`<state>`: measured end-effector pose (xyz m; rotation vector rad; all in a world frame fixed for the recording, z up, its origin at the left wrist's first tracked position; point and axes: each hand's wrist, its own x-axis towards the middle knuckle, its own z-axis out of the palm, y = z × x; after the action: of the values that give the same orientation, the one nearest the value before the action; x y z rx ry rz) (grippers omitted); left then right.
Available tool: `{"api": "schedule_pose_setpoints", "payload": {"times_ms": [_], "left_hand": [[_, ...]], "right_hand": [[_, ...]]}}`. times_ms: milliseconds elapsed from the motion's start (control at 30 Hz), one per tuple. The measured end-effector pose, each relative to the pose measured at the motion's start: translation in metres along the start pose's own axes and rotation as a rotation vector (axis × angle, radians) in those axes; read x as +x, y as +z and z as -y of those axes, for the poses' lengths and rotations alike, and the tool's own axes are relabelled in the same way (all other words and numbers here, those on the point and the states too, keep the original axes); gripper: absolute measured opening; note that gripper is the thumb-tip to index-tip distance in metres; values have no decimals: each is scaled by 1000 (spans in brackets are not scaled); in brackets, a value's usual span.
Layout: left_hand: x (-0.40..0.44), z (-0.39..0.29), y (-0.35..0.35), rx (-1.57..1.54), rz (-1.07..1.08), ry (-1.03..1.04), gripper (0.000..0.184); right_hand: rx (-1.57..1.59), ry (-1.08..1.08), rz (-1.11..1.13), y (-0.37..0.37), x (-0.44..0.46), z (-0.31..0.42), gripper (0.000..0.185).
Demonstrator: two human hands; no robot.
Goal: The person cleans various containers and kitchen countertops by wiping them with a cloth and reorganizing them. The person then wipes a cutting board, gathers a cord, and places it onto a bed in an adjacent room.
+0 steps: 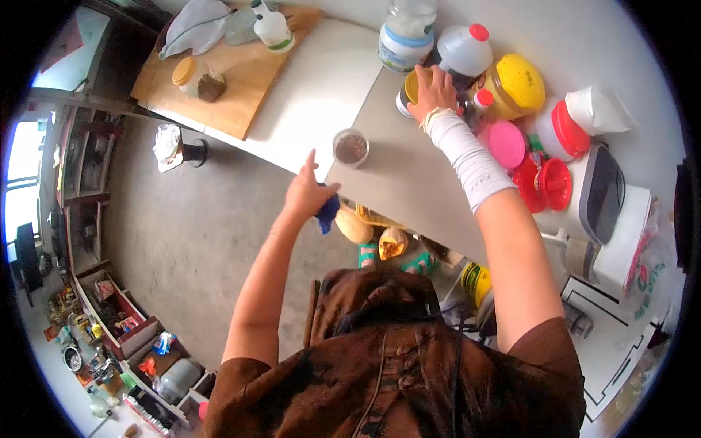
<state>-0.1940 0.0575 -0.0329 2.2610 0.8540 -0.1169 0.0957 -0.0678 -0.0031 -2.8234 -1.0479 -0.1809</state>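
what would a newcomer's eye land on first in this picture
Probably the white sleeve just behind the right grip, which is at a yellow-topped jar on the table. The big yellow lid and red lid to the right of that jar stand out too. Below the table's edge, a cut pumpkin sits near green sandals.

White sleeve (467, 157), right arm: small dark lettering, too blurred to read surely
Yellow lid (523, 82), far right: faint marks, illegible
Plastic bag (645, 288), near right: green print, unreadable
Large bottle (406, 45), far: blue label, illegible
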Motion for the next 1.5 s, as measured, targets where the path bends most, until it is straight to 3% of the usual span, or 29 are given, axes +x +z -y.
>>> {"api": "schedule_pose_setpoints", "payload": {"times_ms": [67, 267, 333, 467, 667, 733, 800, 933, 967, 1067, 1100, 1167, 1233, 1333, 1367, 1500], "left_hand": [[1, -22, 5, 13, -50, 32, 109], [26, -41, 24, 62, -120, 40, 107], [32, -38, 29, 49, -138, 52, 103], [38, -55, 18, 26, -220, 101, 93], [67, -178, -44, -31, -311, 363, 89], [89, -212, -43, -16, -305, 432, 90], [115, -236, -32, 58, -225, 429, 93], [152, -238, 0, 155, -127, 361, 108], [153, -236, 1, 91, -86, 355, 117], [138, -226, 6, 17, -226, 364, 117], [122, -229, -2, 8, -177, 280, 118], [126, -200, 21, 67, -229, 97, 116], [140, -173, 37, 33, 88, -53, 110], [153, -142, 77, -215, 45, 81, 98], [153, -143, 85, -252, -12, 124, 84], [163, -163, 92, -239, 16, 88, 62]], "right_hand": [[-30, 41, 93, 13, 6, -5, 85], [-79, 61, 9, 24, -2, -9, 88], [74, -85, -71, 17, -17, -9, 81], [331, -109, -28, -8, -90, -18, 69], [419, 72, 267, 14, -240, -74, 53], [509, 253, 377, 13, -277, -84, 50], [471, 265, 313, 23, -313, -93, 47], [454, 344, 298, 24, -351, -106, 40], [496, 448, 446, 18, -354, -109, 42], [546, 480, 392, 23, -375, -116, 41], [549, 483, 390, 21, -379, -116, 41], [546, 535, 397, 18, -385, -115, 40], [561, 562, 400, 20, -397, -112, 39], [598, 595, 416, 18, -416, -111, 38], [636, 604, 429, 17, -424, -109, 38], [603, 582, 369, 23, -461, -105, 36]]}}
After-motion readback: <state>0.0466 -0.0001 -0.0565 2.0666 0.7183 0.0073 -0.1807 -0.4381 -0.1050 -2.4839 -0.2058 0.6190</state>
